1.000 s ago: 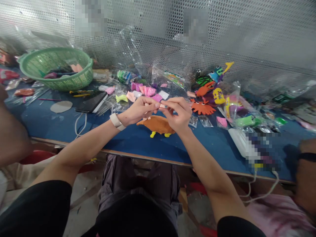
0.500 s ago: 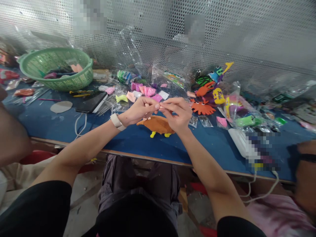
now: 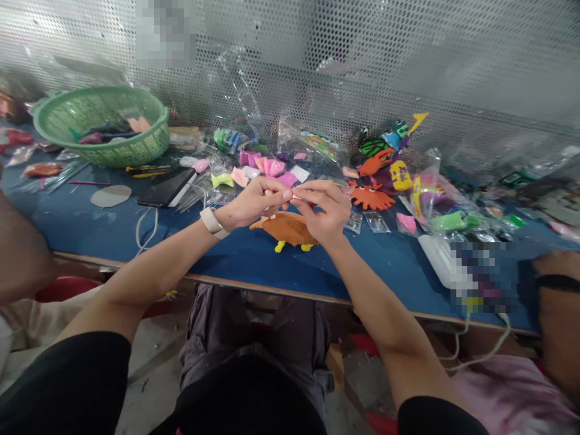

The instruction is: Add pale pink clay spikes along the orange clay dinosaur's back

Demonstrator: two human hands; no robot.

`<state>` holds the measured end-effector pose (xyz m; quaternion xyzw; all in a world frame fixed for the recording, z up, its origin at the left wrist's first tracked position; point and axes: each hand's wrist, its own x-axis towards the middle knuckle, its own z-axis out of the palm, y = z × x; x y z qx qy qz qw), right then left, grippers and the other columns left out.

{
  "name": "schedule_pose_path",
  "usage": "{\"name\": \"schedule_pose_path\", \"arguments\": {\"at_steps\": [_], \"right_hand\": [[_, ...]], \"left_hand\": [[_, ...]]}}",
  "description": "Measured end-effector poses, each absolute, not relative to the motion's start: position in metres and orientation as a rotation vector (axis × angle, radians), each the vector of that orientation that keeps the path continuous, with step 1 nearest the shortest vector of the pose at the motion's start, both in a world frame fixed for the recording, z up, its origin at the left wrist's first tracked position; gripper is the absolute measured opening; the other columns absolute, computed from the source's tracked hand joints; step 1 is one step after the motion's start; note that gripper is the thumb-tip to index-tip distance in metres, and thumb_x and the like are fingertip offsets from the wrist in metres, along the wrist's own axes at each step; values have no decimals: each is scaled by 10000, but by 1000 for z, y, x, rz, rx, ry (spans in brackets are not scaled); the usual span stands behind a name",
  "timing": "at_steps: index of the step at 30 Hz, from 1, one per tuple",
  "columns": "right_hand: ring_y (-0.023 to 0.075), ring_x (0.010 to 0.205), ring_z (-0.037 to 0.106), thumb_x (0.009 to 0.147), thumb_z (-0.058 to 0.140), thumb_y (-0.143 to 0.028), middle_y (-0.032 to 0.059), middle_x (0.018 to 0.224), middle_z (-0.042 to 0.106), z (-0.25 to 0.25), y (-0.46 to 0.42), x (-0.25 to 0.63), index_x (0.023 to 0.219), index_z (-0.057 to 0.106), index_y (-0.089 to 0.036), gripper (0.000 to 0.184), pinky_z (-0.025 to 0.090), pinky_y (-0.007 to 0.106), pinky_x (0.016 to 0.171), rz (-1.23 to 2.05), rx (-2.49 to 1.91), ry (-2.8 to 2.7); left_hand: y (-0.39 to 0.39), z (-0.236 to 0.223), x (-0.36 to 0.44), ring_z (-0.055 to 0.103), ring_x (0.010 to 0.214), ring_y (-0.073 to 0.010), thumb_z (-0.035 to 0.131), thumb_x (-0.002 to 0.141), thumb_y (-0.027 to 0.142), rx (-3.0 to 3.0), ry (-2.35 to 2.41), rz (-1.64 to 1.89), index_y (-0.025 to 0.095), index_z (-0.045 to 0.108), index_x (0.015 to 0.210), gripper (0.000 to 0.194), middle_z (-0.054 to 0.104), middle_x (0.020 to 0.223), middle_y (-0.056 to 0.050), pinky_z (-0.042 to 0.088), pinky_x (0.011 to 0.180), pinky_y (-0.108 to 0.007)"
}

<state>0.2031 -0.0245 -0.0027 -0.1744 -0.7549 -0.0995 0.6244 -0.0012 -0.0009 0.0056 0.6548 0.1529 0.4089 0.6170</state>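
My left hand and my right hand meet fingertip to fingertip above the table. Between them they pinch a small pale pink piece of modelling clay, mostly covered by the fingers. Just below lies a brown clay animal figure with a pointed end at the left and yellow feet. My right hand hides its right end. An orange clay crab with eyes sits to the right of my right hand.
A green basket stands at the back left, near a phone with a white cable. Pink clay lumps and plastic bags lie behind my hands. A white device is at the right. Other people's arms flank both sides.
The fingertips have drawn closer round the small clay piece, so less of it shows. My arms stay in nearly the same place; the person's arm at the right has shifted.
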Motion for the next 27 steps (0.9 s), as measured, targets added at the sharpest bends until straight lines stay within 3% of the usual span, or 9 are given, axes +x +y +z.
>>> {"name": "schedule_pose_path", "arguments": {"at_steps": [5, 10, 13, 19, 27], "right_hand": [[174, 910, 793, 1015, 831, -317, -5, 1087, 837, -4, -24, 202, 1175, 845, -384, 175, 668, 334, 696, -159, -440, -1700], [144, 853, 767, 1012, 831, -302, -5, 1103, 814, -4, -28, 197, 1167, 853, -394, 181, 607, 264, 559, 60, -434, -1670], [151, 887, 780, 1020, 819, -337, 5, 1141, 802, -6, -29, 195, 1162, 858, -393, 157, 638, 283, 592, 170, -464, -1671], [196, 1024, 812, 1032, 800, -379, 8, 1154, 809, -11, -27, 196, 1169, 852, -396, 148, 732, 409, 834, 138, -492, -1687], [201, 986, 817, 1042, 779, -438, 19, 1112, 810, -7, -29, 196, 1123, 856, -368, 131, 739, 413, 800, 96, -524, -1690]], "left_hand": [[-2, 7, -2, 314, 403, -34, 874, 898, 656, 1522, 333, 906, 158, 773, 759, 526, 420, 444, 70, 233, 440, -217], [-4, 9, -1, 334, 403, -34, 921, 845, 655, 1476, 322, 915, 162, 791, 812, 510, 472, 455, 65, 242, 430, -207], [-5, 8, 0, 302, 407, -25, 936, 837, 637, 1436, 302, 893, 166, 806, 872, 490, 455, 471, 81, 219, 430, -197], [-5, 7, 1, 325, 405, -25, 961, 814, 615, 1415, 309, 921, 169, 802, 828, 474, 478, 486, 73, 229, 422, -195], [-4, 7, 1, 348, 386, -30, 951, 809, 645, 1441, 313, 935, 166, 803, 801, 501, 513, 470, 58, 246, 413, -204]]}}
